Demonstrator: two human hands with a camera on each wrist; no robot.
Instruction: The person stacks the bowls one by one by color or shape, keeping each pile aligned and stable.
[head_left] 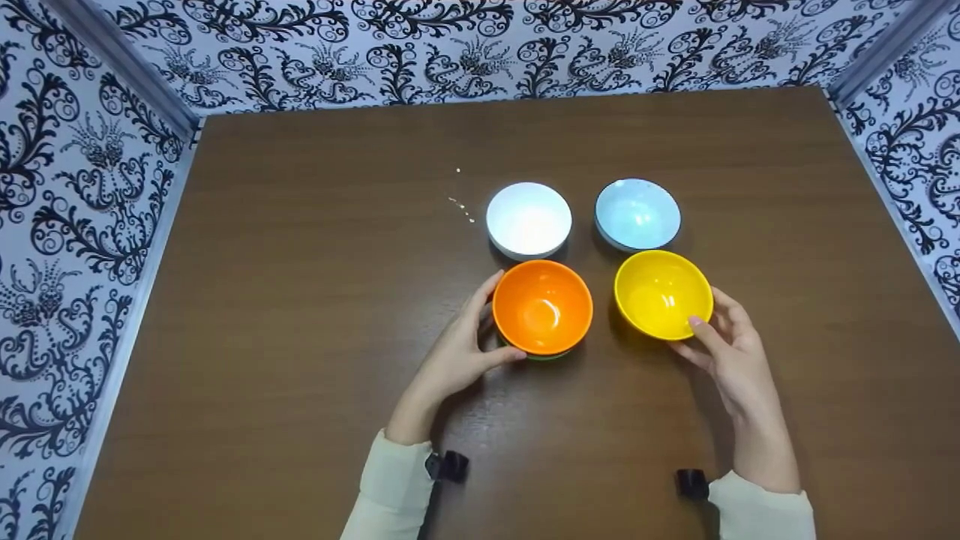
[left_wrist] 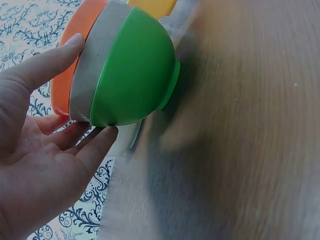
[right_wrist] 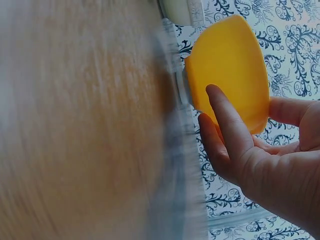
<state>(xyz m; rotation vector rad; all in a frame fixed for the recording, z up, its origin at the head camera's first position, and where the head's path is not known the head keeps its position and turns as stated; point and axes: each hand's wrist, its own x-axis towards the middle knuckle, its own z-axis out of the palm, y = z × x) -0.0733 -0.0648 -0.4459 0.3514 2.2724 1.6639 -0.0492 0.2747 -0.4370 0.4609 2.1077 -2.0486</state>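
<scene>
My left hand (head_left: 457,352) holds a stack of nested bowls, thumb on the near side and fingers around the left. An orange bowl (head_left: 543,307) is on top; in the left wrist view a grey bowl (left_wrist: 95,65) and a green bowl (left_wrist: 137,70) show beneath it. Whether the stack touches the table cannot be told. My right hand (head_left: 731,356) grips a yellow bowl (head_left: 664,295), thumb at its rim and fingers against its outside. This bowl appears raised off the table in the right wrist view. Both the orange and yellow bowls look vacant inside.
Behind the orange bowl stands a white bowl (head_left: 529,220). A light blue bowl (head_left: 637,214) stands behind the yellow one. Small pale crumbs (head_left: 462,209) lie left of the white bowl on the brown table (head_left: 300,300). Patterned panels (head_left: 480,52) border the table.
</scene>
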